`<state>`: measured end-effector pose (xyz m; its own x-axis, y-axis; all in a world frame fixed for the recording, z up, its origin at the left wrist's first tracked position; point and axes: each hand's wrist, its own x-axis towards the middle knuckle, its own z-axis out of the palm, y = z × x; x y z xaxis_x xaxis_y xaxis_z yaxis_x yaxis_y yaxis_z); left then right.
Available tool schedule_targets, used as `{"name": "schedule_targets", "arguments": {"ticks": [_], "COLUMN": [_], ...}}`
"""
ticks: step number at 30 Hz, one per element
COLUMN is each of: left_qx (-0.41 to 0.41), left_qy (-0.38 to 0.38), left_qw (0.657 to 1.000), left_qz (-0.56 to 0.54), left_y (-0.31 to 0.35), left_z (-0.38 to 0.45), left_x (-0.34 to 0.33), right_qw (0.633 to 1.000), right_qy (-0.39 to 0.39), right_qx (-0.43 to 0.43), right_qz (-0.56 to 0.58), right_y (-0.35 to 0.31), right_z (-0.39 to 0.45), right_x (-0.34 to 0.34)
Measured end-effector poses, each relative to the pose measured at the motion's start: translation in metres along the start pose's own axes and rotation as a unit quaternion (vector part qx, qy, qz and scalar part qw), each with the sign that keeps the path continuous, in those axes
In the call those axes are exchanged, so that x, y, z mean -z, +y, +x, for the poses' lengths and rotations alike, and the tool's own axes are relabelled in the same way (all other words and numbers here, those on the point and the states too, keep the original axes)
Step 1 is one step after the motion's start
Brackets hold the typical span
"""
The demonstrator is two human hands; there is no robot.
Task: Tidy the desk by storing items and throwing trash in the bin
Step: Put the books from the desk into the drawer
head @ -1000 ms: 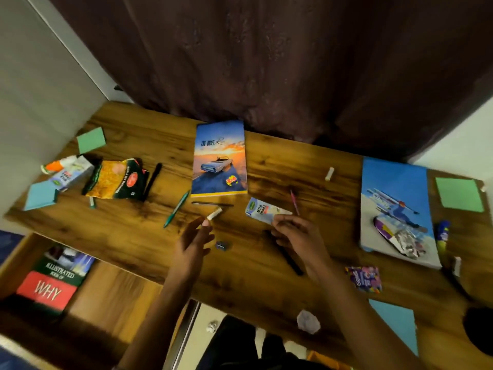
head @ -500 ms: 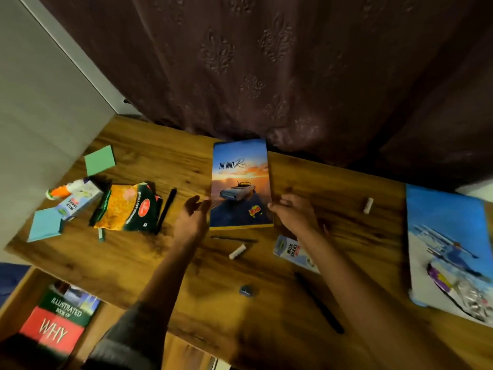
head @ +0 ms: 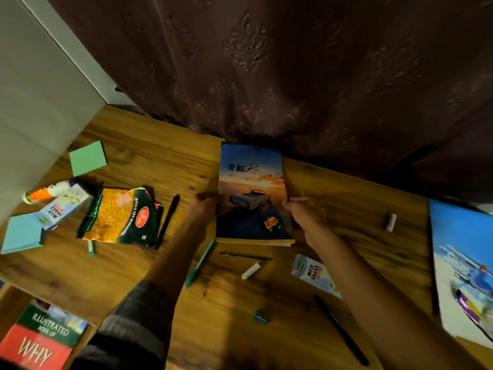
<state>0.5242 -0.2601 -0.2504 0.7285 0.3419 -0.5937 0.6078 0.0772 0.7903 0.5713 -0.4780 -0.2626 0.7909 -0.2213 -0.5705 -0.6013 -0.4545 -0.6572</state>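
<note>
A notebook with a sunset and car cover (head: 250, 182) lies near the back of the wooden desk (head: 346, 214). My left hand (head: 204, 208) grips its left edge and my right hand (head: 302, 212) grips its right edge. Just in front of the notebook lie a green pen (head: 201, 261), a thin dark pencil (head: 244, 255) and a white chalk stub (head: 250, 271). A milkshake carton (head: 314, 275) lies flat beside my right forearm.
At the left are a yellow snack packet (head: 121, 216), a black pen (head: 168, 220), another milkshake carton (head: 62, 209), a glue stick (head: 44, 193) and green (head: 87, 157) and blue (head: 22, 233) sticky notes. A second blue notebook (head: 464, 260) lies right. An open drawer holds a book (head: 40, 340).
Both hands have reached forward from the middle of the desk to the sunset notebook and now hold its two side edges. The camera has moved closer.
</note>
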Motion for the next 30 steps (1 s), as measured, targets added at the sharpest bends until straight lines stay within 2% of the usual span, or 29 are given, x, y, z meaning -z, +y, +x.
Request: {"name": "schedule_targets", "arguments": {"ticks": [8, 12, 16, 18, 26, 30], "left_qx": [-0.043, -0.064, -0.044, -0.043, -0.065, -0.061], "left_qy": [0.012, -0.009, 0.024, 0.024, 0.032, 0.038], "left_qw": [0.997, 0.99, 0.98, 0.978, 0.975, 0.968], "left_qz": [-0.062, -0.128, -0.194, -0.205, -0.211, -0.239], "left_y": [-0.007, -0.034, -0.071, -0.081, -0.125, -0.158], "left_z": [-0.065, -0.124, -0.195, -0.226, -0.341, -0.381], "left_x": [0.017, 0.035, 0.044, 0.048, 0.094, 0.121], "right_qw": [0.994, 0.982, 0.965, 0.961, 0.947, 0.93], "right_qy": [-0.012, -0.064, -0.122, -0.124, -0.219, -0.271], "right_qx": [0.066, 0.12, 0.154, 0.17, 0.114, 0.135], "right_qz": [0.087, 0.135, 0.171, 0.177, 0.208, 0.209], "right_y": [0.009, 0.036, 0.074, 0.092, 0.136, 0.147], "right_z": [-0.039, -0.091, -0.147, -0.171, -0.256, -0.304], "right_x": [0.026, 0.05, 0.059, 0.06, 0.057, 0.047]}}
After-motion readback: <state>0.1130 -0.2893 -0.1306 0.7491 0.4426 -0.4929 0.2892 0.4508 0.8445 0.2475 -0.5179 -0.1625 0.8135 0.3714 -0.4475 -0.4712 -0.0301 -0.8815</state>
